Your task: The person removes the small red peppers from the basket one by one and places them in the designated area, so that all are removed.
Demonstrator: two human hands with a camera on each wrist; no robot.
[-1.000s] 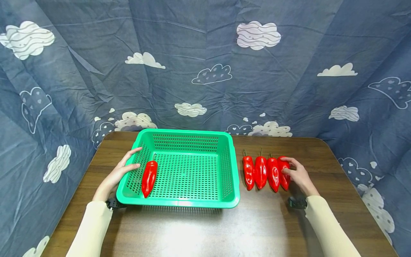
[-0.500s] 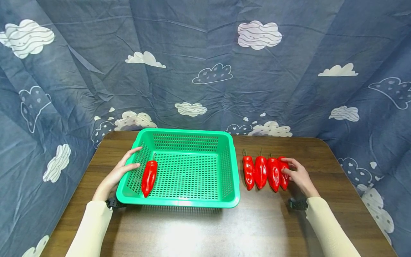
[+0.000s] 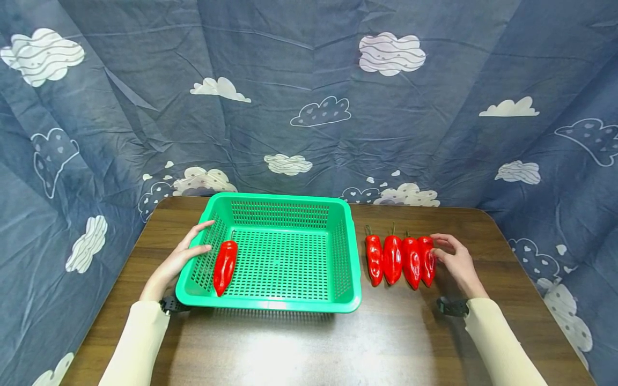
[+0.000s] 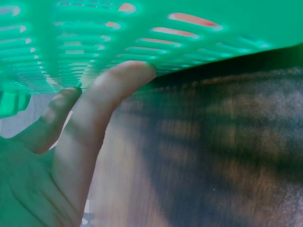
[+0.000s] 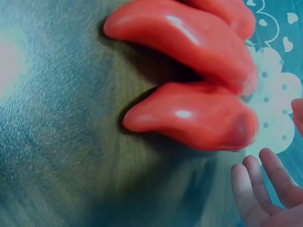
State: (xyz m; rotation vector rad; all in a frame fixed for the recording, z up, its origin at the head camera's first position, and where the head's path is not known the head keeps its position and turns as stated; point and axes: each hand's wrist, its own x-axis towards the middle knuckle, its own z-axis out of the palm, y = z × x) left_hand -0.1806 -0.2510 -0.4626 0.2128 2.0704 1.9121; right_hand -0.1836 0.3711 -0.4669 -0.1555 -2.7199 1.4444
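Note:
A green plastic basket (image 3: 270, 305) stands on the table, with one long red pepper (image 3: 225, 268) lying inside at its left. My left hand (image 3: 175, 262) holds the basket's left rim; the left wrist view shows fingers (image 4: 124, 78) against the outside of its slotted wall. To the right of the basket lies a row of several red peppers (image 3: 392, 260), tips toward me. My right hand (image 3: 457, 265) is beside the rightmost pepper (image 3: 427, 261). In the right wrist view, its extended fingers (image 5: 244, 189) are apart from that pepper (image 5: 194, 116), holding nothing.
The brown wooden table (image 3: 270, 354) ends at a rounded far right corner. Behind it hangs a dark blue cloth (image 3: 309, 145) printed with white clouds. A dark wrist strap (image 3: 453, 306) is on my right wrist.
My right hand has shifted right, off the rightmost pepper, so more of that pepper shows. The left hand, the basket and the peppers have stayed in place.

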